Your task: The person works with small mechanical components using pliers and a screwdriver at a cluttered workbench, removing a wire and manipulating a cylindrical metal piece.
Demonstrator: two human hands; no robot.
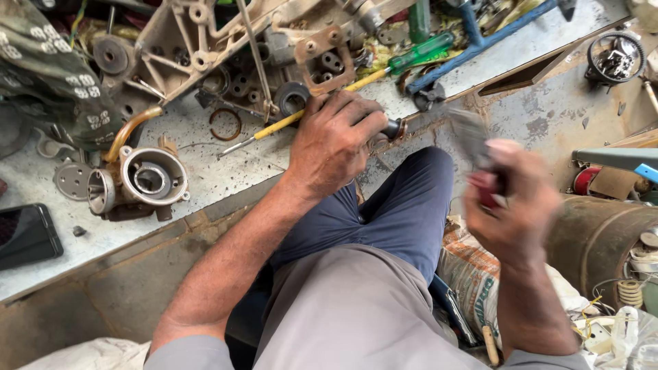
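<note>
Dark cylindrical metal part (393, 128) was pinned at raised floor edge beside knee, covered and gripped by left hand (334, 144), fingers curled tight over it; red-handled tool (488, 186) was clutched in closed right hand (513, 205), grey head blurred above fist; what kind of tool could not be told; hands were held near each other, not touching; yellow rod (274, 125) was laid just behind left hand; grey cast housing (147, 179) was set well apart at left; black phone (26, 235) was seen at far left.
</note>
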